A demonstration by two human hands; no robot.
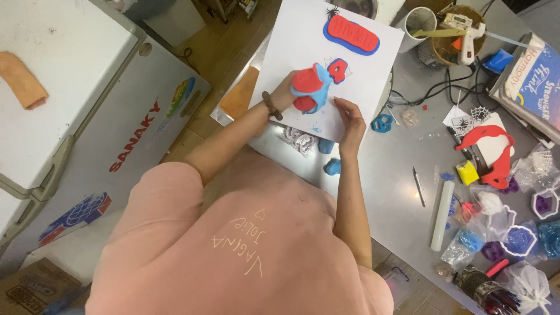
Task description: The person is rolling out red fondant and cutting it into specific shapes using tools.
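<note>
- Head view, looking down over a person in a pink shirt at a grey metal table (402, 175).
- Left hand (289, 93), bead bracelet on the wrist, is clamped around a red-and-blue clay lump (310, 87), holding it over a white sheet (303, 41).
- Right hand (352, 119) rests at the sheet's lower edge, fingers curled loosely with nothing in them that I can make out.
- Just beside the lump there's a red number shape with a blue border (338, 69) on the sheet, and a red oval plaque on a blue base (351, 35) further up.
- Off to the right: white rolling pin (441, 216), blue cutter (382, 122), glue gun (471, 32), a red clay cutout (493, 153), and bags of clay bits.
- White chest freezer (76, 99) on the left.
</note>
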